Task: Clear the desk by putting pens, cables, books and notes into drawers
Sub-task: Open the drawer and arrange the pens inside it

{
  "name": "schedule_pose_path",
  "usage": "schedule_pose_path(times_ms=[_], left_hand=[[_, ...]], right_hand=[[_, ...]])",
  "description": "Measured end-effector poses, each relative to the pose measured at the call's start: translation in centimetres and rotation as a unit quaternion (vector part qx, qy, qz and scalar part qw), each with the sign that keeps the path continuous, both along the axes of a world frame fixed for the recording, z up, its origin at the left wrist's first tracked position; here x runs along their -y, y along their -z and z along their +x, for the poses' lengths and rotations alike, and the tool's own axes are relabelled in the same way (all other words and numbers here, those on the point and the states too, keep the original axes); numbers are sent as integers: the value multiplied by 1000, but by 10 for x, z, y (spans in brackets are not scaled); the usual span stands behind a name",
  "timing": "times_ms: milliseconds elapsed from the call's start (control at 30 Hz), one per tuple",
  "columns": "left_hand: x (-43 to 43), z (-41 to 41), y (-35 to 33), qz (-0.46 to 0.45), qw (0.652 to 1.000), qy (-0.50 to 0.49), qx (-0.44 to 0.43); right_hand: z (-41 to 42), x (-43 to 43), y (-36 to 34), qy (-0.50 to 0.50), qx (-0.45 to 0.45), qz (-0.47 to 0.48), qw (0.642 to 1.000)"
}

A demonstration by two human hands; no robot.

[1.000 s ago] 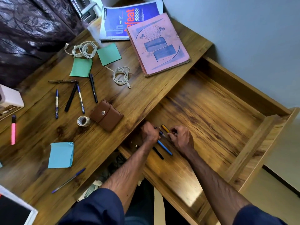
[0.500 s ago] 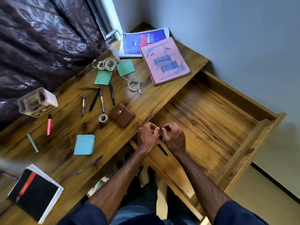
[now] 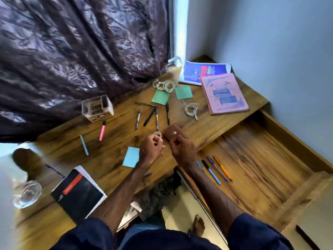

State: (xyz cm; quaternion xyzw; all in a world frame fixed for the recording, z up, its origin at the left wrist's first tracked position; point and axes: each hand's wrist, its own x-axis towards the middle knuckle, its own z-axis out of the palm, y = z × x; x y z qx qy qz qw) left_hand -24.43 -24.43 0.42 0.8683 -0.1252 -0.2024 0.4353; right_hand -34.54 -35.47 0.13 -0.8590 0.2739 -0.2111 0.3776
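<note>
My left hand and my right hand hover over the desk's front edge, fingers loosely curled and holding nothing. The left fingertips are just below a small tape roll. The right hand partly covers a brown wallet. Several pens lie in the open wooden drawer at the right. More pens lie on the desk, along with a pink highlighter, two white cables, green notes, a blue sticky note, a pink book and a blue book.
A clear organiser box stands by the dark curtain. A black notebook and a glass bowl sit at the near left. A light blue pen and a purple pen lie on the left side. The wall bounds the right.
Both hands have let go of the pens and left the drawer, moving up and left to the desk near the wallet. The pens stay in the drawer. The view has tilted up.
</note>
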Motion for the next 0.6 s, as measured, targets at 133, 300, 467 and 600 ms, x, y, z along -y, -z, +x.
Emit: schedule_pose_path(times_ms=[133,300,467,600], left_hand=[[-50,59,4,-3,999,-35,-12],[-101,125,10,-9,997,-65,-42],[-135,166,14,17,995,-93,-42],[-165,189,24,57,989,-135,-23]], right_hand=[[63,-35,-3,-17,-29,-5,999],[128,-72,0,-50,-71,7,996],[171,-101,6,-96,-97,-5,991],[202,-126,14,-126,-139,0,982]])
